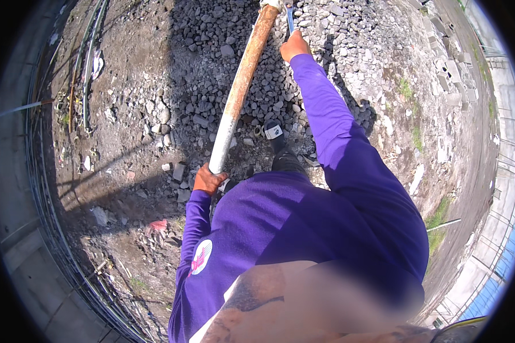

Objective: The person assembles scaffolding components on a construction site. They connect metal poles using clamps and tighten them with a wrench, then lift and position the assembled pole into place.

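Gravel pile (326, 51) lies ahead. Left hand (208, 180) grips the long pole (240, 86)'s near end; right hand (293, 46), past it, holds a thin tool (290, 20).

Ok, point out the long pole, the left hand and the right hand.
long pole (240, 86), head view, rusty middle of the shaft.
left hand (209, 180), head view, back of the hand gripping the pole's lower end.
right hand (294, 46), head view, back of the hand.

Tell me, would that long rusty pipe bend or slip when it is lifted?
The pipe looks like stiff metal, so it would likely stay straight. Its rusty, rough upper part probably grips well; the paler lower end by the left hand may be smoother. It seems heavy: the right hand reaches far up near it too.
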The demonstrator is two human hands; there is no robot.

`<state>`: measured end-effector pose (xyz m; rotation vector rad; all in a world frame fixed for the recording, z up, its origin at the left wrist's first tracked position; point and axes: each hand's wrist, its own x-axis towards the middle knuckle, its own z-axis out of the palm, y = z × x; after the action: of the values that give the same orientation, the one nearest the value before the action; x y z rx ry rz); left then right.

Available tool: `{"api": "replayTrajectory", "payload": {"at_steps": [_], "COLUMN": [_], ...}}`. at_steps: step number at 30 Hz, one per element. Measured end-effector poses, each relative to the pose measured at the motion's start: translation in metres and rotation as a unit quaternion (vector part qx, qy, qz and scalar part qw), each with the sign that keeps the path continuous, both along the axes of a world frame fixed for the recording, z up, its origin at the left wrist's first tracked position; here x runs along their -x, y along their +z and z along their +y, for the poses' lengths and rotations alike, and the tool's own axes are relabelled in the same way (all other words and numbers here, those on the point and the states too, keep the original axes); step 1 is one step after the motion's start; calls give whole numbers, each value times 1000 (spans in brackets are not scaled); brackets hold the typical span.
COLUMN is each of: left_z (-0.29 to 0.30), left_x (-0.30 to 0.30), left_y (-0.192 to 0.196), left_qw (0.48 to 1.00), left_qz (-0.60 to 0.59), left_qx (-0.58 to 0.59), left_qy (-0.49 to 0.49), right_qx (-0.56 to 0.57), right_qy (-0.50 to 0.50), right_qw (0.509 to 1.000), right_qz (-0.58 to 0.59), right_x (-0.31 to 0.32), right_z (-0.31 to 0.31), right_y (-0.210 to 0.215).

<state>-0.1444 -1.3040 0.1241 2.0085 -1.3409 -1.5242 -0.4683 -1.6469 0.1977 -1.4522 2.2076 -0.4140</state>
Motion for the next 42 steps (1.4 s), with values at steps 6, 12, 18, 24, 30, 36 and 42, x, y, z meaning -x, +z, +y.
{"api": "replayTrajectory", "payload": {"at_steps": [6,12,18,24,30,36,42], "left_z": [4,8,7,9,7,10,12], "left_x": [-9,-16,-20,-18,-13,-6,-7], "left_y": [-14,-14,2,16,18,11,4], "left_qw": [999,999,999,997,999,995,999], "left_qz": [2,-14,38,14,1,-47,-12], "left_qx": [28,37,26,65,-1,59,19], "left_qy": [-31,-34,-30,-50,-51,-70,-42], "right_qx": [-19,45,83,160,222,254,148], "right_qy": [26,64,113,145,45,90,16], "right_qw": [996,989,971,959,974,955,935], "right_qz": [83,125,196,182,10,-126,-322], "right_x": [21,45,80,120,111,114,92], "right_z": [10,6,-16,-45,-40,-58,-14], "right_y": [14,17,22,28,5,0,8]}}
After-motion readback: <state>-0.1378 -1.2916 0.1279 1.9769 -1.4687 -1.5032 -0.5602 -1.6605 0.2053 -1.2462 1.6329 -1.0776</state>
